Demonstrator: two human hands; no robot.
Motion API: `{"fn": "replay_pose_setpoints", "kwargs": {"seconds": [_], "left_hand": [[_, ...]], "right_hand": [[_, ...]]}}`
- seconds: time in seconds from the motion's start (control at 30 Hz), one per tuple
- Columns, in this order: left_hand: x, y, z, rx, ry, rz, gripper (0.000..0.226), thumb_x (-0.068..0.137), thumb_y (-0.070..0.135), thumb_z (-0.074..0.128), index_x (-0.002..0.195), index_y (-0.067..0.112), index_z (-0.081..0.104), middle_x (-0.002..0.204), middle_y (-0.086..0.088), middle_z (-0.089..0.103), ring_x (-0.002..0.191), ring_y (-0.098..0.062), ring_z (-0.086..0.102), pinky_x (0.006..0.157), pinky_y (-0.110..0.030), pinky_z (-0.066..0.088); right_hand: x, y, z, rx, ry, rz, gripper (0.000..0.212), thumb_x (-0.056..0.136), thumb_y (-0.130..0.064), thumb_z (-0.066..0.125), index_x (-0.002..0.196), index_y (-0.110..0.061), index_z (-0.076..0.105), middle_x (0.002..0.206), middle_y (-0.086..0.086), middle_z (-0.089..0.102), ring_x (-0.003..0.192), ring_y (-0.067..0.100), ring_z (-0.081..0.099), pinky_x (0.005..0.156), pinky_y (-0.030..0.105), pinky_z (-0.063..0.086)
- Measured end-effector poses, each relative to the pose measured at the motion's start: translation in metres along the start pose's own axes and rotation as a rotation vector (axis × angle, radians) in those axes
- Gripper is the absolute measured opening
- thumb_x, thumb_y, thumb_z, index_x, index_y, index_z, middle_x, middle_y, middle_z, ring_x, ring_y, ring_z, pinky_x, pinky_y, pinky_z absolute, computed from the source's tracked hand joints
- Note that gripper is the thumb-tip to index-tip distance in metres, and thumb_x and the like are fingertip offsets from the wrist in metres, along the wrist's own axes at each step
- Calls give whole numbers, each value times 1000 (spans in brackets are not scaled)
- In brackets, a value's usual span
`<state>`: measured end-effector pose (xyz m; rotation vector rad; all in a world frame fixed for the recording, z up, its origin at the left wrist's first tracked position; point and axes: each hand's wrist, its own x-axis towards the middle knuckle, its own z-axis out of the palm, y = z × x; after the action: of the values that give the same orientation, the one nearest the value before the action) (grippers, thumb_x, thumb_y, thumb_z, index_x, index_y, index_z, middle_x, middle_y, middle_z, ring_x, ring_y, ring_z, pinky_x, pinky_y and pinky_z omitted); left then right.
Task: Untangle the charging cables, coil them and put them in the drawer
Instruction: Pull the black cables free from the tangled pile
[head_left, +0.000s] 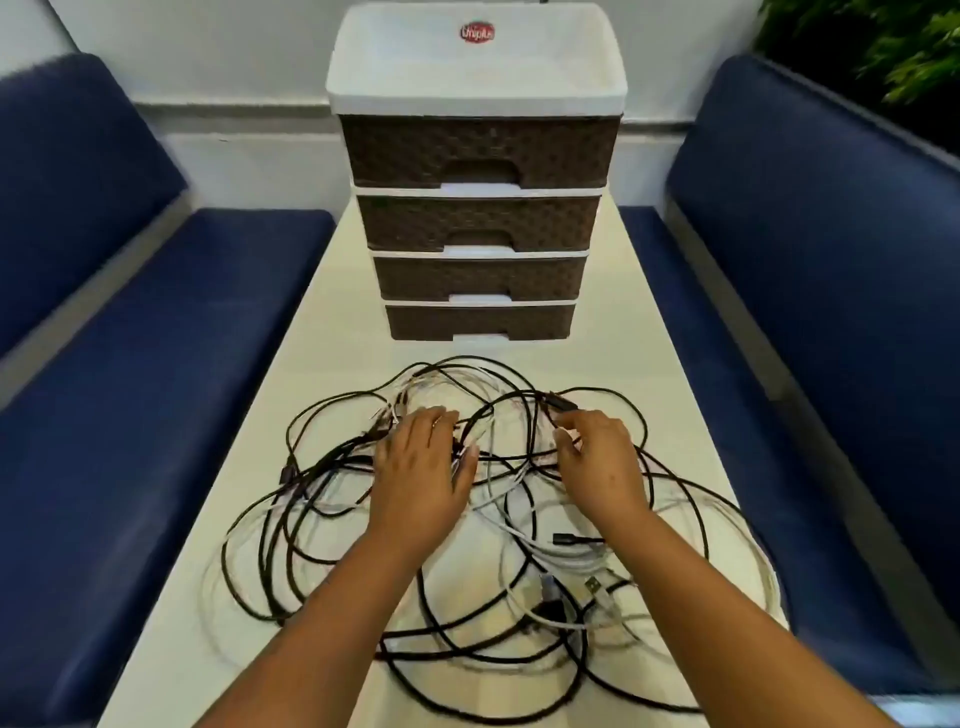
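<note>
Work is judged barely begun: the charging cables (467, 545), black and white, lie in one loose knotted heap on the worktop (332, 332), under and around both hands, none separated or coiled. The left hand (423, 462) rests palm down on the heap with fingers spread and nearly straight; just beside it, the right hand (597, 462) appears to pinch a black lead at its fingertips. Beyond both hands the drawer unit (478, 218) stands with all four drawers closed.
</note>
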<state>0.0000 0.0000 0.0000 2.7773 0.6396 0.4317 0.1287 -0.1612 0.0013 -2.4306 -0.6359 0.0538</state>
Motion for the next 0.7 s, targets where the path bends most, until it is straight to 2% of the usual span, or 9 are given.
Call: {"fn": "replay_pose_setpoints", "kwargs": {"seconds": [0.1, 0.2, 0.47, 0.6, 0.7], "left_hand": [[0, -1, 6, -11, -6, -9, 50, 95, 47, 36, 130, 17, 53, 132, -3, 54, 127, -25, 43, 101, -46, 37], [-1, -2, 11, -32, 4, -3, 50, 96, 47, 35, 131, 16, 53, 133, -4, 54, 128, -25, 43, 103, -47, 35], [-5, -2, 10, -57, 8, -12, 48, 98, 46, 34, 131, 15, 52, 134, -2, 54, 127, -22, 42, 102, -45, 35], [0, -1, 6, -73, -19, -24, 46, 98, 46, 35, 131, 18, 51, 136, -1, 51, 129, -22, 40, 102, -46, 34], [8, 2, -1, -84, 8, -31, 43, 98, 48, 35, 128, 23, 54, 138, 2, 49, 132, -22, 37, 102, -47, 35]], "right_hand": [[16, 8, 2, -7, 67, 38, 25, 97, -17, 53, 115, -11, 68, 112, 9, 67, 108, 29, 56, 94, 39, 46], [33, 8, 0, -46, 57, 73, 24, 96, -16, 53, 113, -8, 68, 111, 12, 67, 109, 33, 56, 93, 40, 48], [54, 9, 2, -327, -64, 48, 32, 97, -38, 54, 117, -16, 68, 113, 10, 64, 108, 31, 50, 84, 39, 41], [58, 1, -16, -181, -61, 76, 29, 95, -38, 58, 118, -22, 65, 116, 5, 62, 110, 30, 50, 90, 42, 40], [55, -12, -39, 79, -67, 85, 14, 92, -35, 63, 105, -30, 60, 103, -5, 66, 98, 22, 59, 90, 41, 47]]}}
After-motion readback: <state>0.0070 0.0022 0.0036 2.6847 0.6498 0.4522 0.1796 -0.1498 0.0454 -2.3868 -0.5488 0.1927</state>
